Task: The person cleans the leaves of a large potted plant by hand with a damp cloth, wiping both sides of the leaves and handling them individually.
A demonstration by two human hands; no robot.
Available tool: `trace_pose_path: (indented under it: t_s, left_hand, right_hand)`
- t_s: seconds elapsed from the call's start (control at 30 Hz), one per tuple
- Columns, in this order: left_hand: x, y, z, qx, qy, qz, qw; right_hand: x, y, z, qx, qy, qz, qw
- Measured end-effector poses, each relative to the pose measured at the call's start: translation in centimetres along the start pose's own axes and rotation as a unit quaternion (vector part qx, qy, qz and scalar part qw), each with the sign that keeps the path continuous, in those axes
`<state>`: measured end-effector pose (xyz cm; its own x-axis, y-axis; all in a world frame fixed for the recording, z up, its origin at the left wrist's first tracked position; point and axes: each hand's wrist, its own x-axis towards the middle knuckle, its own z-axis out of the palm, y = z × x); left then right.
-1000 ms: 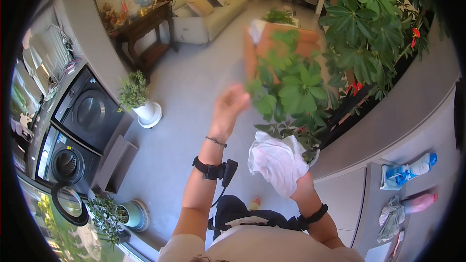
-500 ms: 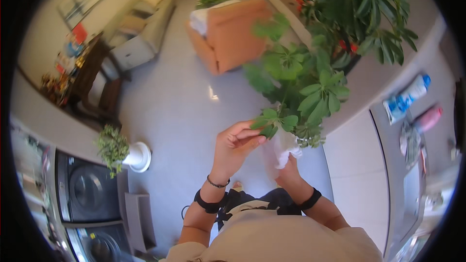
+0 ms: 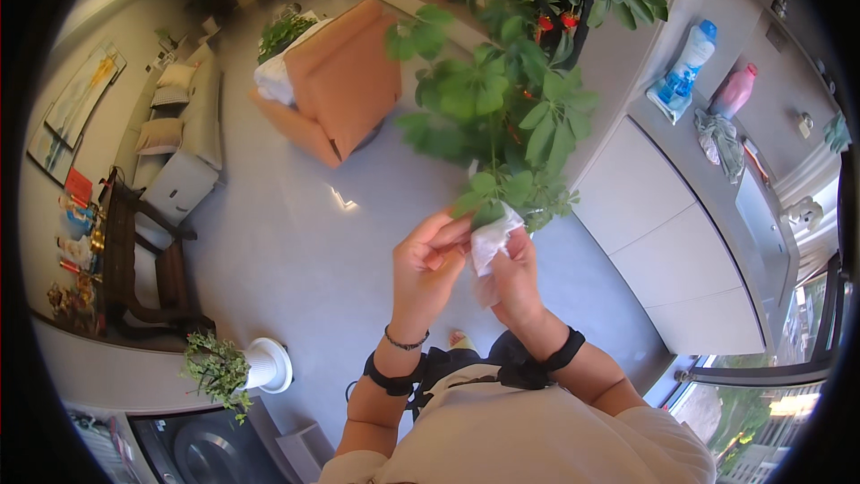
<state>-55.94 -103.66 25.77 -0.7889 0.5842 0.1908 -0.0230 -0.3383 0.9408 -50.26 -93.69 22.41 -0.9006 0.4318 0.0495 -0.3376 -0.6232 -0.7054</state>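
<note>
A tall plant [image 3: 488,90] with broad green leaflets rises in front of me. My left hand [image 3: 434,251] is closed, pinching a leaf at its lower part. Just beside it, my right hand [image 3: 517,273] grips a crumpled white cloth [image 3: 491,237], which lies against that low leaf [image 3: 488,213]. Part of the leaf is hidden behind the cloth and fingers. The plant's pot is hidden below the foliage.
An orange armchair [image 3: 349,72] and grey-green sofa [image 3: 184,184] stand ahead. Left are a dark wooden table [image 3: 139,269], white-potted plant [image 3: 264,366] and dark washer [image 3: 197,448]. A counter [image 3: 667,143] with bottles [image 3: 685,63] and sink [image 3: 757,224] is at right.
My hands have come together at a low leaf: the left moved from open reaching to pinching it, the right lifted the cloth up against it. The view has turned.
</note>
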Motion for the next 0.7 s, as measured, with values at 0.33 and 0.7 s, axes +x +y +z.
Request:
trace_pose_path:
  t_s: [0.33,0.7]
  left_hand:
    - [0.5,0.5,-0.1,-0.062,0.003,0.001,0.998]
    - [1.9,0.9,0.8,-0.016,0.025,-0.006,1.0]
  right_hand:
    - [-0.3,0.2,-0.1,-0.045,0.03,0.024,0.998]
    - [1.8,-1.3,-0.5,-0.009,0.027,-0.052,0.998]
